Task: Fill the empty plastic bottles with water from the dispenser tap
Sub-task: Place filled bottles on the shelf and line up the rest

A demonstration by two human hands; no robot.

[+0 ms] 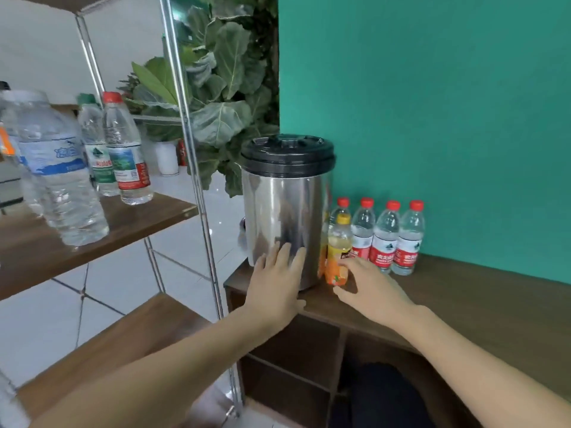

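Still setting up: the left hand (278,282) lies flat against the dispenser (285,211), fingers straight, holding nothing. The right hand (367,288) pinches the orange bottle (338,251) just beyond it. Next, probably carry that bottle to the tap, hidden past the left hand.

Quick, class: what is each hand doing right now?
Left hand: open, straight fingers flat against the steel dispenser with black lid.
Right hand: fingers curled round the small yellow-capped orange drink bottle.
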